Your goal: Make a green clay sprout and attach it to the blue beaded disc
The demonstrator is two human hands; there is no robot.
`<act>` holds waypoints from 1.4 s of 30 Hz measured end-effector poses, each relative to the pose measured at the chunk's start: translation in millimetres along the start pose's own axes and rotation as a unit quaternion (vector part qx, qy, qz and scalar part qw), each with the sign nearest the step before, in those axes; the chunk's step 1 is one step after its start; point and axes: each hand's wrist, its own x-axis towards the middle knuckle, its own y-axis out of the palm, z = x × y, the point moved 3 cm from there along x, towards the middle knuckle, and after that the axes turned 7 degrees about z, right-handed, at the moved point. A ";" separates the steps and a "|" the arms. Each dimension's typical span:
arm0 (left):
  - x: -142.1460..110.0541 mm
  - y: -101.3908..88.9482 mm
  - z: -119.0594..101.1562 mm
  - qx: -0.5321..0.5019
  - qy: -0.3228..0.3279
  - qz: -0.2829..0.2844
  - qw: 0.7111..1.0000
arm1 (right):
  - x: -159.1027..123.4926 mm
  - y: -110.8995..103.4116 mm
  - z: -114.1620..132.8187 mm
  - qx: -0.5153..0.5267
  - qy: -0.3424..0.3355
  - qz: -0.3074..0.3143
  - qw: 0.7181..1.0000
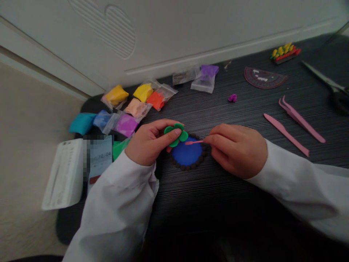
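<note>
The hands point(237, 151) partly hide the green clover point(183, 136) and pink tool point(189, 143).

Bench point(196, 113): black, finely ridged, rounded at the corners
Near middle: blue disc point(187, 154), lying flat, rimmed with dark balls
Left cluster: teal bag point(81, 123), blue bag point(101, 119), magenta bag point(127, 124), peach bag point(135, 108), orange-yellow bag point(117, 95), yellow bag point(143, 92), red-orange bag point(156, 100), some overlapping
Left edge: white packet point(64, 174), jutting past it
Far edge: greyish bag point(185, 76) beside a purple bag point(208, 72)
Magenta lump point(232, 98): small, alone
Protractor point(265, 79): translucent, flat
Right side: pink knife point(285, 134), pink tweezers point(301, 119), scissors point(324, 77)
Far right: red-and-yellow piece point(286, 52)
</note>
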 end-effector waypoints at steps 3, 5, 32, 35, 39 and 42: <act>-0.2 -0.6 -0.3 0.008 0.013 0.000 1.000 | -1.1 1.9 8.1 0.009 -0.014 0.012 1.000; -0.7 -0.9 -1.0 0.008 0.021 0.001 1.000 | -2.9 3.4 11.9 0.015 -0.009 0.020 1.000; 7.9 -5.8 17.2 0.149 0.197 -0.037 0.968 | -41.5 -47.3 48.0 0.328 0.159 -0.148 0.919; 5.1 -4.8 14.3 0.184 0.193 -0.043 0.963 | -42.4 -29.3 56.5 0.303 0.159 -0.133 0.930; -0.6 -3.2 7.2 0.231 0.185 -0.050 0.954 | -41.1 -20.6 60.0 0.241 0.142 -0.109 0.954; -1.6 -2.5 5.3 0.251 0.181 -0.053 0.949 | -34.5 -18.3 63.0 0.142 0.108 -0.087 0.980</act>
